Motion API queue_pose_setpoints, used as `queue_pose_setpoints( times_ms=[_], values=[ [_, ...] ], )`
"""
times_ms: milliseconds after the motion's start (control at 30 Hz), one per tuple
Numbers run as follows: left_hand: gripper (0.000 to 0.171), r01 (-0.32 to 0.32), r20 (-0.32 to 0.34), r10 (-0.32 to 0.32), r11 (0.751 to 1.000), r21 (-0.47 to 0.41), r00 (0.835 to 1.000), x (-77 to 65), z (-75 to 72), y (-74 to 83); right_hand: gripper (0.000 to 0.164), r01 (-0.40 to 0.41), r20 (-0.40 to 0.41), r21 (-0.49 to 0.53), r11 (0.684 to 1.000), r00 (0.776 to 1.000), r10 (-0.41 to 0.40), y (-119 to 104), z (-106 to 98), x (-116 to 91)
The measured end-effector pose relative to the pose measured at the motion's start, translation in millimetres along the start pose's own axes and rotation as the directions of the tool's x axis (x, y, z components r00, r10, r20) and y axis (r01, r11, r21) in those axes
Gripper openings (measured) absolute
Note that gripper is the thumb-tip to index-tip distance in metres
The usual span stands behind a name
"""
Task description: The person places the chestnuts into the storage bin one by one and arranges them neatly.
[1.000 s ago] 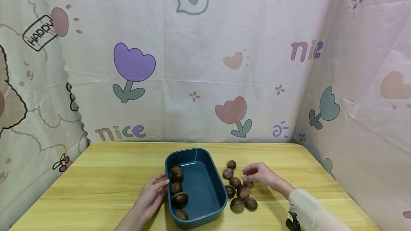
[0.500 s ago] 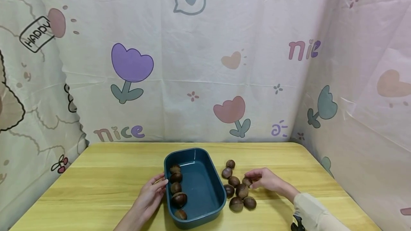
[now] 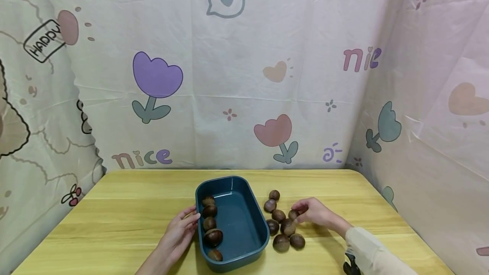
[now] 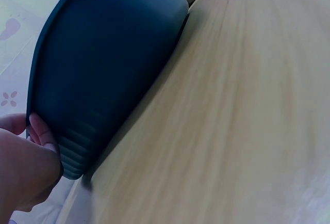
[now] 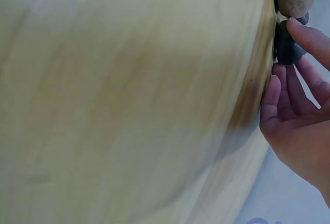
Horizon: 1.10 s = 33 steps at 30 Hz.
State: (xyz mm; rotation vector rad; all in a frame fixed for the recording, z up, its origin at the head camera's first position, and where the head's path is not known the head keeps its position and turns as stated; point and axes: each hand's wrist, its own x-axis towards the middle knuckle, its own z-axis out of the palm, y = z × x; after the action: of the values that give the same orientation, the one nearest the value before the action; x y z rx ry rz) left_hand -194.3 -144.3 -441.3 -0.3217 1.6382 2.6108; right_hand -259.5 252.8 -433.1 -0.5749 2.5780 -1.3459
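Against the left fingers (image 4: 43,129), the box (image 4: 113,43) looks like smooth plastic, slightly glossy inside and ribbed near them. The chestnuts (image 3: 288,227) beside the right fingers (image 5: 310,38) have smooth shells with rougher, matt patches. Below both, the counter (image 3: 126,211) shows smooth wood grain; behind hangs matt, creased cloth (image 3: 225,46).

At the left side of the blue container (image 3: 238,224), the left hand (image 3: 180,236) grips the wall near its middle, thumb (image 3: 192,219) over the rim and fingers against the outside, and the bare left forearm (image 3: 157,262) slants up from the container's near left. To the right of the container, the right hand (image 3: 315,213) points back toward it, back uppermost, thumb and fingertips drawn together in a pinch. Behind that hand the right wrist (image 3: 339,224) is bare, and the right forearm, in a cream sleeve (image 3: 374,250), slants away from the container toward the near right.
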Motion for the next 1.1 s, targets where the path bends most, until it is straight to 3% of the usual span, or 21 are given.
queue_pose_setpoints(
  times_ms=[200,467,1100],
  values=[
    [0.029,-0.017,0.011,0.018,1.000,-0.017,1.000,1.8,-1.1,-1.9,0.033,-0.014,-0.019,-0.087,0.996,1.000,0.013,-4.9,-5.4,7.4],
    [0.030,-0.013,0.008,0.013,1.000,-0.013,1.000,2.3,-1.6,-2.1,0.033,-0.021,-0.049,-0.098,0.995,0.999,0.016,-17.9,-9.7,22.6],
    [0.027,-0.001,0.002,0.001,1.000,-0.010,1.000,-1.2,0.3,0.5,0.029,0.011,-0.031,-0.147,0.989,0.999,-0.016,-70.3,7.5,70.1]
  ],
)
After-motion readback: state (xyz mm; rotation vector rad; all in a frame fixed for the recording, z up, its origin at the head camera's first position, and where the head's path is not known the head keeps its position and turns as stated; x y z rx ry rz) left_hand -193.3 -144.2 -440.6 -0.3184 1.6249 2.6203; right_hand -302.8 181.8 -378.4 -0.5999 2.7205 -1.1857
